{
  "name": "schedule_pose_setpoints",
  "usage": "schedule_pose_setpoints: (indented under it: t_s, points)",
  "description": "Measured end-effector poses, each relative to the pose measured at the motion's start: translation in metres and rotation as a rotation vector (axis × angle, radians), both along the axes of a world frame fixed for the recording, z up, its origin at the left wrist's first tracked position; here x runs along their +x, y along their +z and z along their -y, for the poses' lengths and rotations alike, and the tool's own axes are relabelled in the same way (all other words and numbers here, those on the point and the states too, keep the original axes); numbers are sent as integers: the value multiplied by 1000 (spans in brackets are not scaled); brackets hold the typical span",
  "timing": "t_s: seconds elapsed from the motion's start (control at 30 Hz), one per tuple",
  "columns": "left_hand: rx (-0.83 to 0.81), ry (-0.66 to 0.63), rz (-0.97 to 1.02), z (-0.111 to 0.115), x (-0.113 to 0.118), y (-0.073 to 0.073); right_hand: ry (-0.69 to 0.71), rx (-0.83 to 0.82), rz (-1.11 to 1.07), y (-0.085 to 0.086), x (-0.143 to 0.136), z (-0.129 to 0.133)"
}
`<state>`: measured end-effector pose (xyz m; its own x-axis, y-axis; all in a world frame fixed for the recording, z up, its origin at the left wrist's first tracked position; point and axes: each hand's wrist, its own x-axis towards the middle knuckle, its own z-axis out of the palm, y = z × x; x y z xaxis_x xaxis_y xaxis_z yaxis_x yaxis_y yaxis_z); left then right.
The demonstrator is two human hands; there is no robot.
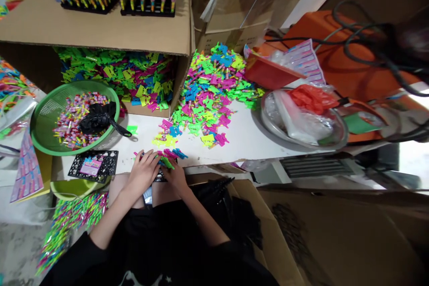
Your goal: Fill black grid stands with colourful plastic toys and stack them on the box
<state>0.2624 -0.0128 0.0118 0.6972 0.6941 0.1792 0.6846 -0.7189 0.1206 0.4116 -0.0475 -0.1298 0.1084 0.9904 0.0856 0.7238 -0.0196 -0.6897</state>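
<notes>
Bright plastic pieces point(166, 161) lie at the desk's point(244, 138) near edge, between the left hand point(143, 170) and right hand point(175, 175); both hands' fingers bend over them, whether clamped I cannot tell. A loose heap point(209, 91) spreads toward the far edge.

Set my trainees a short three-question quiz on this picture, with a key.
1. Multiple choice: what do the left hand and right hand touch? (a) small multicoloured plastic pieces (b) a red bag (c) a green basket
2. True or false: a pink printed card lies on a flat black openwork plastic tray.
3. How many black plastic racks stand on the brown cardboard box?
Key: 1 a; 2 true; 3 two.
</notes>
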Motion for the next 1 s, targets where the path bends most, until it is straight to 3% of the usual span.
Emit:
schedule_pose_setpoints:
  t_s: [0.53,0.8,1.0]
  points:
    - [9,-2,34,-2,-3,-10,55,-196,144,6,2,-7]
    - [-42,-5,61,1,-5,-10,43,-103,1,4,1,-8]
    - [-59,7,106,2,-6,-7,144,-64,-248,18,23,-4]
